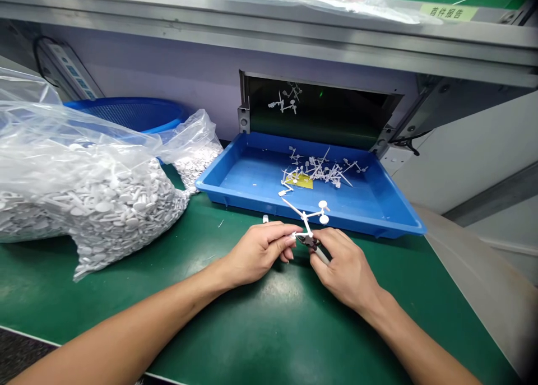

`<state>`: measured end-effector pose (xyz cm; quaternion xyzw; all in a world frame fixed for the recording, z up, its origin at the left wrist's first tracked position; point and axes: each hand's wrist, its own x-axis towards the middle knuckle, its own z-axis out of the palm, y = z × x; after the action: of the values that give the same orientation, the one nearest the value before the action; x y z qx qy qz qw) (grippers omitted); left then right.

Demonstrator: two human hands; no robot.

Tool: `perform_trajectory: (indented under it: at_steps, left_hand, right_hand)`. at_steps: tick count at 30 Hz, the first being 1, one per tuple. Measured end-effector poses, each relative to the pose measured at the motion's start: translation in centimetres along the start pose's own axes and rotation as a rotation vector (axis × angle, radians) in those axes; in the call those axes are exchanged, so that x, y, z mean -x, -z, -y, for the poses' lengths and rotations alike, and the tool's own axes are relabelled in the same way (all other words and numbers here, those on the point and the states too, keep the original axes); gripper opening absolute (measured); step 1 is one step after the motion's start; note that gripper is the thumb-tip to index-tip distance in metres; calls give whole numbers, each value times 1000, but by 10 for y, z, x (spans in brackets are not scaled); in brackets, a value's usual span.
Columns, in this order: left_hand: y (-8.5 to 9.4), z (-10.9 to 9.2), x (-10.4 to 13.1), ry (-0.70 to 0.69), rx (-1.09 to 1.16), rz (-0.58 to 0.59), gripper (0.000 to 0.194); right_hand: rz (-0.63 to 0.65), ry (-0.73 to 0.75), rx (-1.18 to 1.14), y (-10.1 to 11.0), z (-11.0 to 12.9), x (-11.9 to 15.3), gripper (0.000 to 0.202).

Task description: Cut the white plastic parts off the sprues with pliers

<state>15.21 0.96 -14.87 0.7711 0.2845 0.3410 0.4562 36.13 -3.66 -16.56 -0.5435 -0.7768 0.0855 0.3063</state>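
Observation:
My left hand [258,251] is closed, its thumb and fingers pinching one end of a branched white plastic sprue [306,222]. Small round discs stick out at the sprue's upper right, over the near edge of the blue tray [239,201]. In my right hand [343,266] is a pair of nippers [321,255] with a light grip. Their dark jaws are at the sprue's lower joint, close to my left fingertips; whether the blades are closed on it I cannot tell. A small white piece [265,219] lies just behind my left hand.
More white sprues [321,171] lie tangled in the tray around a yellow label [303,181]. Beyond it, a dark opening [319,116] holds several sprues. Clear bags of white parts [121,211] and a blue basket [168,109] stand left. A metal beam [269,43] crosses above the green tabletop [286,329].

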Motion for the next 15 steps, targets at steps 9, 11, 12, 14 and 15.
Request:
perform_trajectory:
  at_steps: [9, 11, 12, 14, 15]
  left_hand:
    - [2, 0, 2, -33, -96, 9, 32]
    - [0, 3, 2, -45, -126, 13, 33]
    - [-1, 5, 2, -48, -139, 18, 33]
    - [-1, 6, 1, -47, -162, 32, 34]
    - [0, 5, 1, -43, -169, 48, 35]
  right_hand:
    - [29, 30, 56, 0, -1, 2, 27]
    - [47, 38, 101, -1, -2, 3, 27]
    - [62, 37, 118, -1, -3, 3, 25]
    - [95, 20, 122, -2, -3, 3, 21]
    - [119, 3, 103, -2, -4, 3, 20]
